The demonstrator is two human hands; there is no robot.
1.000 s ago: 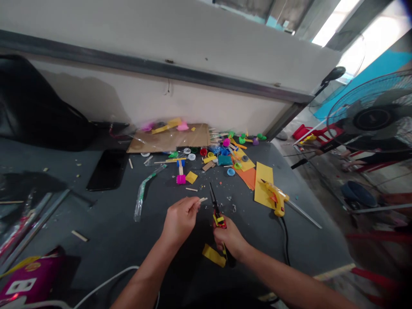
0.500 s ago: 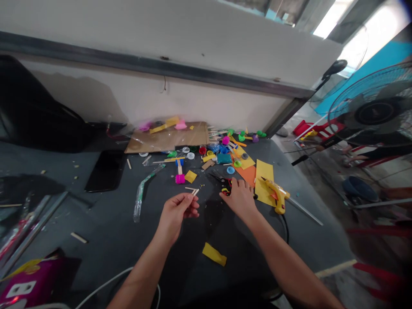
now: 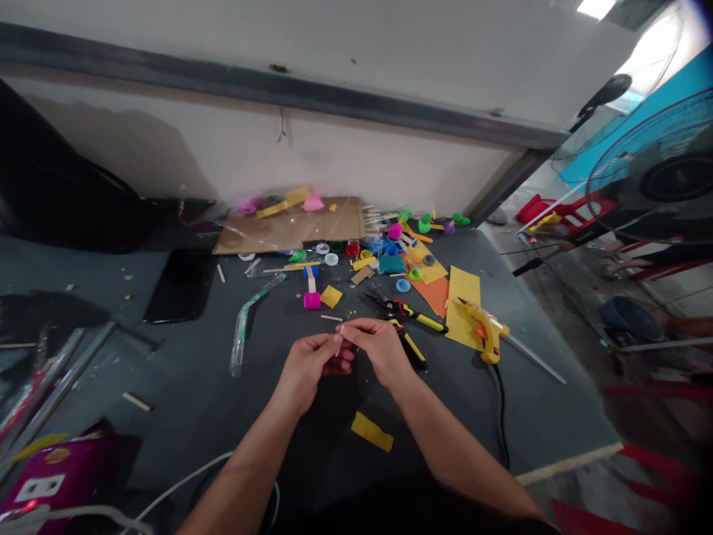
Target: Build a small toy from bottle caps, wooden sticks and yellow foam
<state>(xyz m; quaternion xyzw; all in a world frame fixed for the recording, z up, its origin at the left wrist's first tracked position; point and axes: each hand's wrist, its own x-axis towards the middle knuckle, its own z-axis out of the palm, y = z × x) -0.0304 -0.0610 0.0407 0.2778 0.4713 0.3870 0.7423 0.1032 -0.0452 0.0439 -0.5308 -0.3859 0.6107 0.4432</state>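
Note:
My left hand (image 3: 304, 368) pinches small pale wooden stick pieces (image 3: 339, 343) between thumb and fingers, over the middle of the table. Fingertips of my right hand (image 3: 382, 351) close on the upper end of the same pieces, so most of the wood is hidden. Just beyond the hands lies another short stick (image 3: 332, 319). Pliers with black and yellow handles (image 3: 419, 318) rest on the table past my right hand, jaws pointing left. A strip of yellow paper (image 3: 372, 432) lies nearer to me, below the hands.
To the right, a yellow glue gun (image 3: 489, 333) sits on yellow paper (image 3: 463, 286), its cord running toward me. Coloured bottle caps (image 3: 402, 285) and cardboard (image 3: 328, 223) crowd the back. A phone (image 3: 179, 286) and bent clear tube (image 3: 239, 331) lie left. A fan (image 3: 674, 178) stands off the table.
My right hand has let go of the pliers and moved left to the stick pieces in my left hand. The pliers stay on the table. The camera view has tilted slightly.

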